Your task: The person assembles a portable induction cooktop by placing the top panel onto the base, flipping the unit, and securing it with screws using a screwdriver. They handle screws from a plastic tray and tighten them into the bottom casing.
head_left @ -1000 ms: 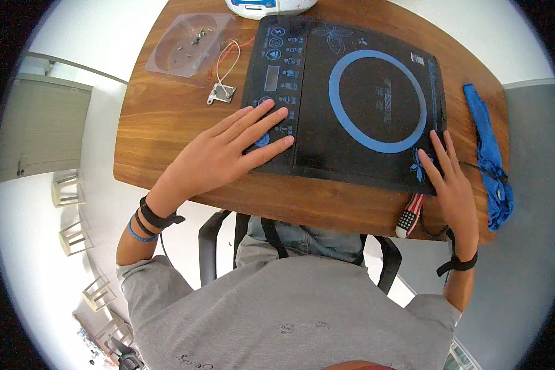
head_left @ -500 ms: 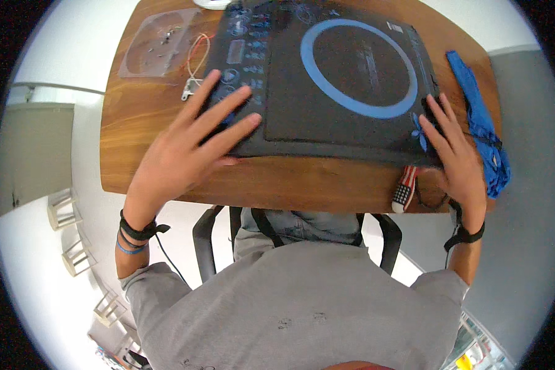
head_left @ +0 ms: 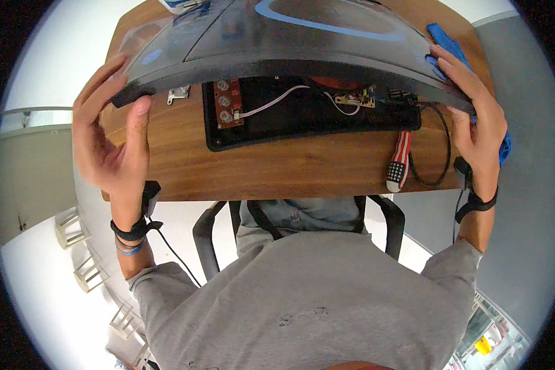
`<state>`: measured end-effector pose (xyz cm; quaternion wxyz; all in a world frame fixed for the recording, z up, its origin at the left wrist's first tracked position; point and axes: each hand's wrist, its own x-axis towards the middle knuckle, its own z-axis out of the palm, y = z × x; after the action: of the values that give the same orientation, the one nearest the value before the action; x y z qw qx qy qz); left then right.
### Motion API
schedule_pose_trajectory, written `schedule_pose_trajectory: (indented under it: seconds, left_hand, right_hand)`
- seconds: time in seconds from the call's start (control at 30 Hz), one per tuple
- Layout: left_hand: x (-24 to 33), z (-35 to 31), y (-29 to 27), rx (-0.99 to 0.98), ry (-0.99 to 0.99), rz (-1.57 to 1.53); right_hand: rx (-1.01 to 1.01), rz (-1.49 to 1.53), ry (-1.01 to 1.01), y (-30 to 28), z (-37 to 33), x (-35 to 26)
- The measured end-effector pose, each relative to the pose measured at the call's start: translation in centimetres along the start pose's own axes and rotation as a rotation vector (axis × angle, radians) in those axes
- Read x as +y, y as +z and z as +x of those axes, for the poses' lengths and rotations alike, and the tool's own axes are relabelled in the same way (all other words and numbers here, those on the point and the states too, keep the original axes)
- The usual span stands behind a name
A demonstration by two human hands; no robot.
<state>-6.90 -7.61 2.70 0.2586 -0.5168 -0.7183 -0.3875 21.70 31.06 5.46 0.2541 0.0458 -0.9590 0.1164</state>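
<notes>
My left hand (head_left: 114,135) grips the left corner of the induction cooktop's black top panel (head_left: 240,46), thumb under the edge and fingers on top. At the panel's right corner, my right hand (head_left: 481,108) holds it the same way. The panel, with its blue ring, is raised and tilted, its near edge well above the table. Beneath it lies the open black base (head_left: 290,132). Inside the base, a reddish-brown board with coils (head_left: 230,105), pinkish-white wires (head_left: 271,105) and a circuit board (head_left: 357,98) show. The panel hides the base's far part.
A stars-and-stripes patterned slim object (head_left: 399,161) lies near the table's front edge beside a black cord (head_left: 441,176). Left of the base is a small metal bracket (head_left: 179,94). Blue cloth (head_left: 445,40) lies at the right. The wooden table (head_left: 185,176) has rounded corners.
My hands have gone from resting flat on the cooktop to gripping its corners. The top panel has come up off the base, uncovering the boards and wires.
</notes>
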Motion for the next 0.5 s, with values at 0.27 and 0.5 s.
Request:
schedule_pose_trajectory:
  seconds: [0.27,0.5]
  left_hand:
    - [5.9,0.2,-0.2,-0.356,0.403,-0.075]
    - [7.2,2.3,7.9,-0.815,0.345,-0.076]
  right_hand:
    - [0.108,-0.070,0.002,0.2,0.6,0.6]
    - [0.152,-0.024,0.035,0.1,0.9,1.4]
